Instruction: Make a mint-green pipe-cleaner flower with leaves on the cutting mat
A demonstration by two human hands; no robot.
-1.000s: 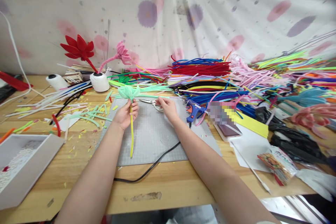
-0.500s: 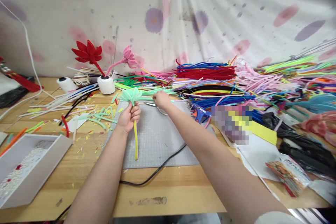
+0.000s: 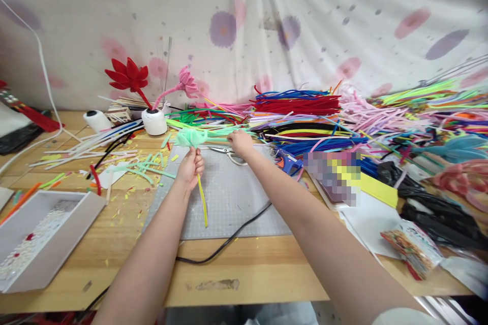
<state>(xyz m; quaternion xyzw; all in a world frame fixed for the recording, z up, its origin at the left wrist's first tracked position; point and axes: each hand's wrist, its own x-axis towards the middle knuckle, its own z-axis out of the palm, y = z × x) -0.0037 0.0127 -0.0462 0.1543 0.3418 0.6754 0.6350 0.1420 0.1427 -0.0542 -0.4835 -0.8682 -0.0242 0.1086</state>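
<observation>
My left hand (image 3: 191, 168) is closed around the stem of a mint-green pipe-cleaner flower (image 3: 190, 137), just under its petals. The flower's yellow stem (image 3: 203, 203) hangs below my fist over the grey cutting mat (image 3: 229, 203). At the back edge of the mat, my right hand (image 3: 240, 143) has its fingers bent down and pinched at the mint-green pipe cleaners (image 3: 218, 137). What lies between those fingertips is hidden. A pair of scissors (image 3: 223, 150) rests on the mat under and beside my right hand.
Pipe cleaners in many colours (image 3: 297, 105) are heaped along the back. Red (image 3: 127, 75) and pink (image 3: 187, 82) flowers stand in a white spool (image 3: 154, 122). A blue glue gun (image 3: 286, 161) lies on the right, a white box of beads (image 3: 53, 238) on the left. A black cord (image 3: 229, 241) crosses the mat.
My right hand has shifted slightly right along the mint-green pipe cleaners, uncovering more of the scissors. The flower in my left hand has tilted, its stem's lower end swinging right.
</observation>
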